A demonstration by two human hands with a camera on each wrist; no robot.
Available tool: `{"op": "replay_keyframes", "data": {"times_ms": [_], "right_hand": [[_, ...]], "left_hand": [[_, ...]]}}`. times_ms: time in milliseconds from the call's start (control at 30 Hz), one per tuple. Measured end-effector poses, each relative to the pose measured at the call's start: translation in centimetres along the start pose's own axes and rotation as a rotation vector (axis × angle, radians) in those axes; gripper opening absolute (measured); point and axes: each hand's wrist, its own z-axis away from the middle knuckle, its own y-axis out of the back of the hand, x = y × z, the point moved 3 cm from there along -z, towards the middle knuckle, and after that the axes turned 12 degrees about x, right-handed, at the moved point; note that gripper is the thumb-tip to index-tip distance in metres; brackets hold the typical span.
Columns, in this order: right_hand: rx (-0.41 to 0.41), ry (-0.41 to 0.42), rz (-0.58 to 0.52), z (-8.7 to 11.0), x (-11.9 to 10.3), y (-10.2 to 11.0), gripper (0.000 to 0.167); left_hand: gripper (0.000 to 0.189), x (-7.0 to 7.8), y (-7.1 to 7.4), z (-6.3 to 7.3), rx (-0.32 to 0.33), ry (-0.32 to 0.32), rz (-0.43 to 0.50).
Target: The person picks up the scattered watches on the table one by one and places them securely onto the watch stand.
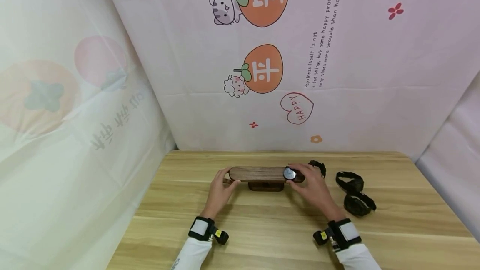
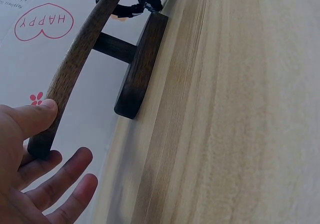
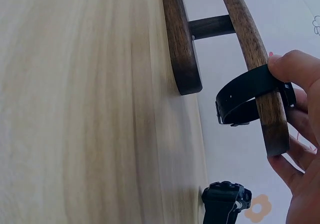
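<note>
A dark wooden watch stand stands on the table, its rounded top bar (image 1: pixel 258 173) carried by a short post above a small base (image 1: pixel 265 187). My left hand (image 1: pixel 219 193) pinches the bar's left end; in the left wrist view the thumb (image 2: pixel 40 116) lies on one face, with other fingers spread below the tip. Near the right end a black watch (image 1: pixel 289 173) with a round, shiny face has its strap (image 3: pixel 245 89) looped around the bar. My right hand (image 1: pixel 314 188) grips this watch at the bar, its thumb at the strap and fingers behind.
Two black watches (image 1: pixel 350 181) (image 1: pixel 358 204) lie on the wooden table (image 1: pixel 277 228) to the right of my right hand. Another black watch (image 1: pixel 318 167) sits just behind that hand. A printed white cloth (image 1: pixel 202 116) hangs along the table's back edge.
</note>
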Motion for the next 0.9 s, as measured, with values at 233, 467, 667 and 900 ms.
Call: {"op": "replay_keyframes", "data": {"times_ms": [233, 467, 667, 900], "right_hand": [[-0.013, -0.008, 0.004, 0.0, 0.2, -0.2, 0.06], [-0.035, -0.025, -0.012, 0.0, 0.4, -0.5, 0.06], [-0.041, -0.025, -0.027, 0.0, 0.3, -0.8, 0.059], [-0.026, -0.012, -0.031, -0.2, 0.0, -1.2, 0.059]], "left_hand": [[0.063, -0.1, 0.0, 0.0, 0.003, -0.002, -0.004], [0.064, -0.1, 0.0, 0.0, -0.001, 0.007, 0.012], [0.063, -0.2, -0.1, 0.0, 0.0, 0.006, 0.009], [0.063, -0.1, 0.0, -0.1, -0.002, 0.01, 0.014]]}}
